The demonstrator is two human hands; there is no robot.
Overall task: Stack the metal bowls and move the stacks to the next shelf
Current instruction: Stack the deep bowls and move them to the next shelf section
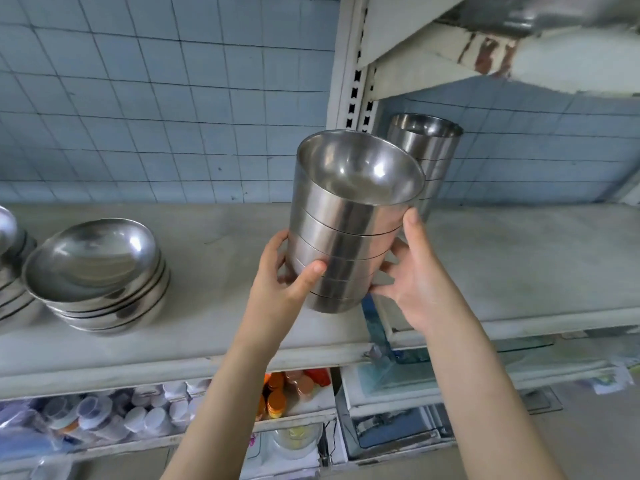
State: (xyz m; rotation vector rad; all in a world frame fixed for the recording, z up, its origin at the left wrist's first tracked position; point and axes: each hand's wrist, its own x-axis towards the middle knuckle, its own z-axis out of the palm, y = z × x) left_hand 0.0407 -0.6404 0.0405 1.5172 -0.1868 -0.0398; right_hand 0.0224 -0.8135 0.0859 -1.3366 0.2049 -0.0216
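A stack of several straight-sided metal bowls (349, 223) is held in the air between both hands, above the gap between two shelves. My left hand (291, 275) grips its lower left side, thumb on the front. My right hand (412, 271) clasps the right side, thumb up near the rim. Behind it, a second tall stack of metal bowls (429, 157) stands on the right shelf (519, 265) near the upright post. On the left shelf (214, 271) sits a stack of wider, rounded metal bowls (100, 271), tilted.
A white slotted shelf post (353, 81) divides the two shelves. More metal bowls (10, 258) show at the far left edge. A higher shelf (485, 53) overhangs the right side. Below are shelves with small jars and orange lids (277, 396). Blue tiled wall behind.
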